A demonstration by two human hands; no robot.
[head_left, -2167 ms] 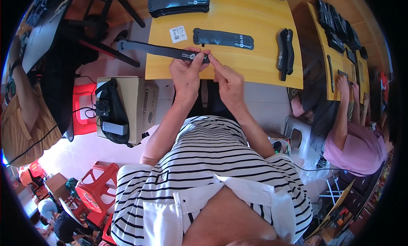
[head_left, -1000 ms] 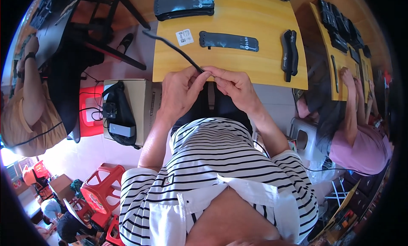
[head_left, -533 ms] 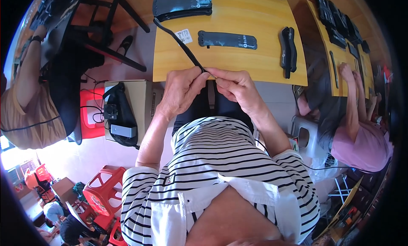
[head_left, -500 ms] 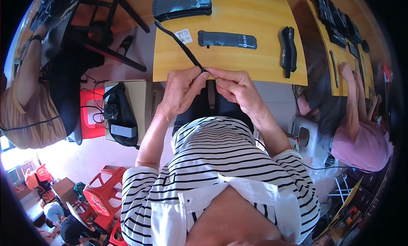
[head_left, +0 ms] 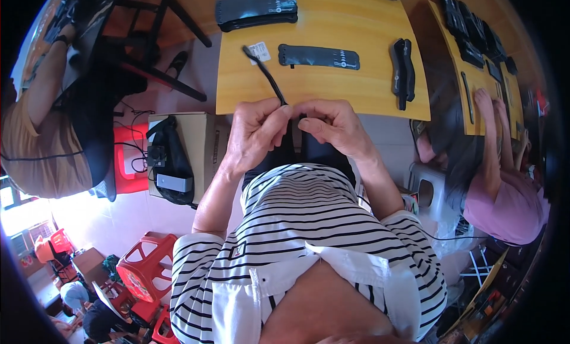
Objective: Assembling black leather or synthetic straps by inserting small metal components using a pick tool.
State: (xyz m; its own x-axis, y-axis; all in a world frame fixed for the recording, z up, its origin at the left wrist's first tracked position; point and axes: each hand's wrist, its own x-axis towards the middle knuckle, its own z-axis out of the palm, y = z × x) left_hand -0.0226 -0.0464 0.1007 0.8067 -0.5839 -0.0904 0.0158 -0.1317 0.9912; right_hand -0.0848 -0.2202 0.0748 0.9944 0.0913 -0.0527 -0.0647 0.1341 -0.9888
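Note:
My left hand [head_left: 259,132] is closed on a narrow black strap [head_left: 271,79], seen nearly edge-on. From the fingertips the strap slants up and left over the table's near edge, its far end beside a small white printed label [head_left: 259,51]. Close by on the right, my right hand [head_left: 336,128] is closed too, thumb against forefinger. A dark bit shows at its fingertips, but whether it belongs to the strap I cannot tell. Beyond both hands a wide flat black strap [head_left: 319,57] with a row of pale marks lies across the yellow wooden table [head_left: 356,88].
A stack of black straps [head_left: 256,9] sits at the table's far left; folded ones [head_left: 402,73] lie at its right. On the left stand a cardboard box [head_left: 205,157] with a black bag [head_left: 172,160] and a red stool [head_left: 145,267]. People work at tables on both sides.
The narrow strap's far end has swung right and nearer, now beside the label. My right fingertips have drawn slightly apart from my left ones and curled.

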